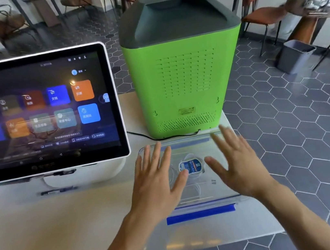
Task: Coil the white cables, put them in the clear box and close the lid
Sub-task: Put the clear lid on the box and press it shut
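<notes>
A clear box (195, 202) with a blue front latch (201, 214) sits on the white counter in front of the green machine. Its clear lid (188, 142) lies flat on top. Through the lid I see coiled white cables (192, 187) and a round blue-and-white label (192, 165). My left hand (157, 179) lies flat on the left part of the lid with fingers spread and straight. My right hand (238, 163) is spread over the right part of the lid, fingers straight; I cannot tell if it touches.
A green machine (183, 83) with a grey top stands right behind the box, its black cord (140, 135) trailing left. A touchscreen terminal (40, 113) stands at left. The counter (57, 226) ends just right of the box; beyond are tiled floor, chairs and a grey bin (295, 55).
</notes>
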